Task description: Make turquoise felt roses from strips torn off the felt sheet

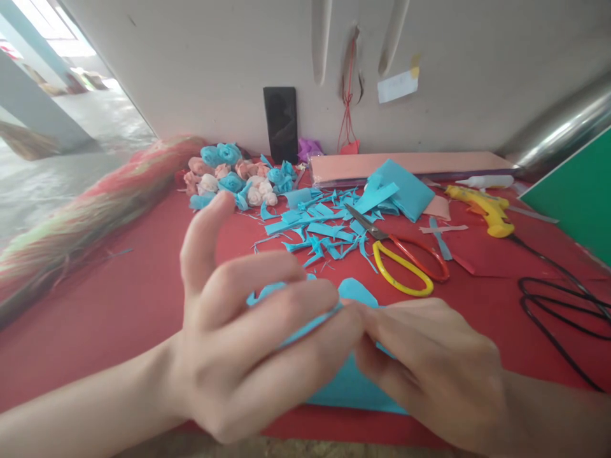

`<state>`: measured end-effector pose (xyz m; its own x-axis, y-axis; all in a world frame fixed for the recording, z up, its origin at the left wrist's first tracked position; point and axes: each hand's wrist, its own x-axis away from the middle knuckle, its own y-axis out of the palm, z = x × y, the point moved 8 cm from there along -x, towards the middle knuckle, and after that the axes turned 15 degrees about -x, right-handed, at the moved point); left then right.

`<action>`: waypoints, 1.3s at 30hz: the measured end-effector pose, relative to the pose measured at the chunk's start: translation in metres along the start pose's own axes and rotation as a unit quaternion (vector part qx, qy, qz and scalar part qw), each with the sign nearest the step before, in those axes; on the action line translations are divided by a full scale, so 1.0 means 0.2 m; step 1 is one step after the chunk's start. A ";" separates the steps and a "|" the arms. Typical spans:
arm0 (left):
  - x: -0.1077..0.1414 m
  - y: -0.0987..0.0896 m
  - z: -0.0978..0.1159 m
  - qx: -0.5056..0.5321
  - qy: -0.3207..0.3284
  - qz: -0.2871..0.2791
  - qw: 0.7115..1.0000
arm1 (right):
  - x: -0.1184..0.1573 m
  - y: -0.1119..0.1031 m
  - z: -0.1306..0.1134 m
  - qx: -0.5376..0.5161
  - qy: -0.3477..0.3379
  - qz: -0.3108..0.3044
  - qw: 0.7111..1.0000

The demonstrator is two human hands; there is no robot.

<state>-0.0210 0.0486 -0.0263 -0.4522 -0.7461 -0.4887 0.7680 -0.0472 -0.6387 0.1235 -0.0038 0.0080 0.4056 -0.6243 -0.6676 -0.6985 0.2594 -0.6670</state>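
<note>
My left hand (262,343) is closed round a strip of blue crepe paper (310,326), which shows between its fingers; the thumb sticks up. Against its fingertips, my right hand (429,362) pinches at the same strip, though the gripped edge is hidden behind the fingers. Under both hands lies a larger piece of blue crepe paper (358,388), partly covered. A rounded blue paper petal (357,291) shows just beyond the fingers. Scissors (405,261) with one yellow and one red handle rest on the red table, past my right hand.
Beyond the hands are blue paper scraps (329,222), a folded blue sheet (401,191) and paper roses (233,175). A black phone (280,124) leans on the wall. At right lies a yellow glue gun (487,210) with its looped black cord (554,299). Bristly straw (95,207) lines the left edge.
</note>
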 end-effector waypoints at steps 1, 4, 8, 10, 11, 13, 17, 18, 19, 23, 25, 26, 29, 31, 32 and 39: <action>-0.06 -0.04 0.14 -0.073 0.077 0.027 0.994 | 0.00 0.00 0.01 -0.010 0.006 0.001 1.000; -0.18 -0.12 0.40 -0.200 0.213 0.106 0.950 | 0.01 -0.01 0.02 -0.051 0.008 0.004 0.999; -0.27 -0.12 0.38 -0.165 0.187 0.033 0.968 | 0.02 -0.01 0.03 -0.081 0.000 0.008 0.997; -0.27 -0.09 0.33 -0.122 0.156 -0.016 0.980 | 0.03 -0.01 0.03 -0.086 -0.002 0.009 0.996; -0.27 -0.08 0.30 -0.100 0.139 -0.036 0.985 | 0.03 -0.01 0.04 -0.087 -0.001 0.007 0.996; -0.27 -0.05 0.27 -0.059 0.108 -0.072 0.990 | 0.02 -0.01 0.04 -0.089 0.001 0.000 0.996; -0.26 0.00 0.23 0.003 0.063 -0.130 0.990 | 0.00 0.00 0.03 -0.090 -0.007 -0.008 0.996; -0.26 0.01 0.22 0.018 0.052 -0.139 0.989 | 0.00 0.00 0.03 -0.096 -0.008 -0.012 0.995; -0.26 0.02 0.22 0.033 0.042 -0.145 0.988 | -0.01 0.00 0.03 -0.108 -0.006 -0.017 0.994; -0.26 0.04 0.19 0.104 0.007 -0.175 0.979 | -0.03 0.02 0.06 -0.218 0.046 -0.068 0.973; -0.25 0.07 0.18 0.163 -0.013 -0.211 0.964 | -0.02 0.05 0.08 -0.288 0.096 -0.105 0.947; -0.23 0.09 0.18 0.202 -0.021 -0.235 0.951 | -0.01 0.07 0.09 -0.321 0.123 -0.120 0.931; -0.20 0.13 0.20 0.282 -0.038 -0.292 0.913 | 0.02 0.12 0.13 -0.426 0.208 -0.143 0.869; -0.20 0.13 0.21 0.271 -0.039 -0.298 0.915 | 0.05 0.16 0.14 -0.503 0.266 -0.144 0.810; -0.20 0.13 0.21 0.255 -0.036 -0.293 0.921 | 0.07 0.18 0.16 -0.537 0.300 -0.144 0.775; -0.19 0.19 0.18 0.287 -0.072 -0.280 0.913 | 0.11 0.23 0.15 -0.650 0.392 -0.154 0.633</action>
<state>0.0410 0.0512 -0.0112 -0.8141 -0.5762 -0.0716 0.5648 -0.7571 -0.3283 0.1168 0.0165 -0.0475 0.5800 -0.8032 0.1361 -0.7583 -0.4713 0.4504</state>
